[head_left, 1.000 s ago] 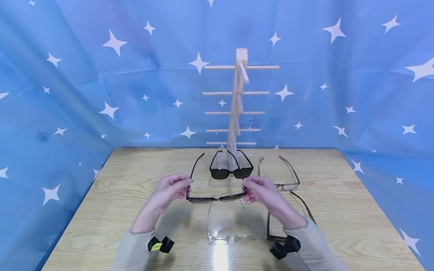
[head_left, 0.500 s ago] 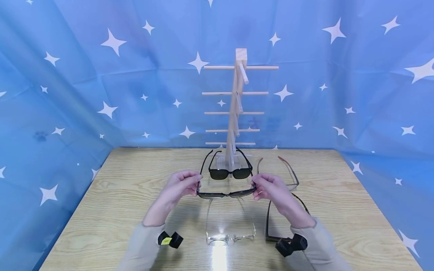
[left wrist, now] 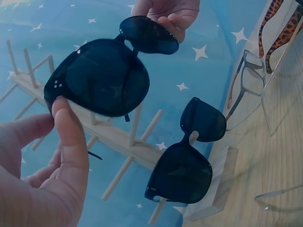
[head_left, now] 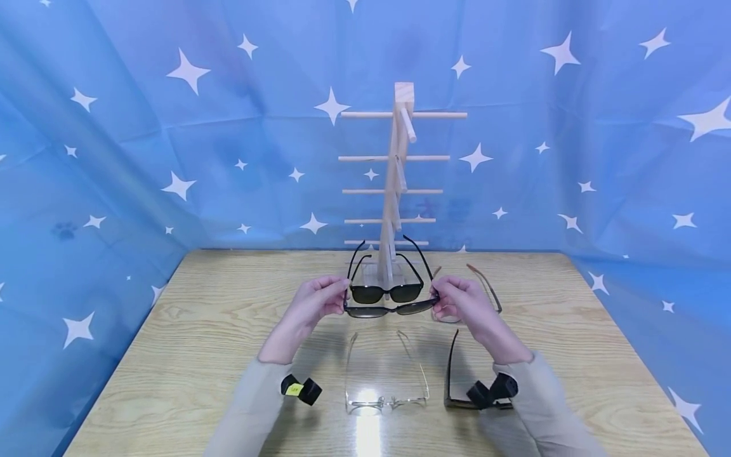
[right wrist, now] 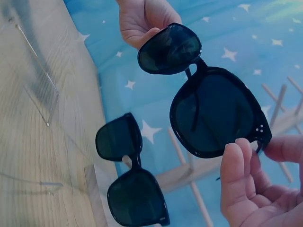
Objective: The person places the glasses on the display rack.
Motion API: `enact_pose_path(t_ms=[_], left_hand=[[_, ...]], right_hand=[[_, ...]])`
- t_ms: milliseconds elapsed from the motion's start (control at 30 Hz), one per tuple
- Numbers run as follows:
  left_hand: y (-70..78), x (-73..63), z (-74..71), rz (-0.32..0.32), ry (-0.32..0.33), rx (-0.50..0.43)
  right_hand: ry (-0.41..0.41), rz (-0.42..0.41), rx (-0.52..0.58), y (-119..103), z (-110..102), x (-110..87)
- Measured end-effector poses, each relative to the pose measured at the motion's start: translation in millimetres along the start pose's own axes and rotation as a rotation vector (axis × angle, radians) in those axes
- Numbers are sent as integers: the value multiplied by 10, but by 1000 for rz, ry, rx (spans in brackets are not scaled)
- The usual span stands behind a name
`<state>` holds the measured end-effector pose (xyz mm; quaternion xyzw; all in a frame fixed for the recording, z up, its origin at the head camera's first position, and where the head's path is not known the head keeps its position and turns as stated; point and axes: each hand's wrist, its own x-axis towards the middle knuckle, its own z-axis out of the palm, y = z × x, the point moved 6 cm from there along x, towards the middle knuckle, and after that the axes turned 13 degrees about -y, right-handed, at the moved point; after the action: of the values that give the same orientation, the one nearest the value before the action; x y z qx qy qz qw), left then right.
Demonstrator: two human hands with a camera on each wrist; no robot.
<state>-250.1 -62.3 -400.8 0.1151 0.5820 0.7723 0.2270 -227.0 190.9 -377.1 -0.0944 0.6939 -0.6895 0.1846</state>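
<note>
A pair of black sunglasses (head_left: pixel 367 312) is held up in front of the rack, its arms pointing away toward it. My left hand (head_left: pixel 321 296) pinches the left hinge corner between thumb and fingers; my right hand (head_left: pixel 459 298) pinches the right one. In both wrist views the dark lenses (left wrist: pixel 102 78) and small silver dots at the frame corner show. Just behind, a second pair of black sunglasses (head_left: pixel 405 292) sits on the lowest part of the wooden display rack (head_left: pixel 401 136). The held pair overlaps it slightly in the right arm's area.
On the table (head_left: pixel 200 355) lie clear rimless glasses (head_left: pixel 394 402) in front, dark-framed glasses (head_left: pixel 451 368) partly under my right forearm, and brown-tipped glasses (head_left: pixel 485 285) behind my right hand. The rack's upper pegs (head_left: pixel 440 115) stick out sideways. A blue starred curtain (head_left: pixel 257 127) hangs behind.
Both hands have carried the held sunglasses forward and to the right, closer to the rack. The pair on the rack and the glasses on the table have stayed in place.
</note>
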Motion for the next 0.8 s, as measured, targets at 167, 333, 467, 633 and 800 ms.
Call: enact_pose_path(t_ms=[167, 333, 467, 633, 800], left_hand=[[13, 108, -19, 7, 48, -56], [36, 193, -13, 20, 88, -99], [46, 260, -14, 40, 113, -150], [36, 338, -26, 55, 149, -206], [24, 397, -52, 76, 175, -247]], right_hand=[[-5, -9, 20, -16, -69, 107], [18, 9, 50, -17, -146, 228], [43, 32, 67, -8, -204, 323], [62, 56, 94, 16, -262, 430], [74, 56, 118, 26, -301, 519]])
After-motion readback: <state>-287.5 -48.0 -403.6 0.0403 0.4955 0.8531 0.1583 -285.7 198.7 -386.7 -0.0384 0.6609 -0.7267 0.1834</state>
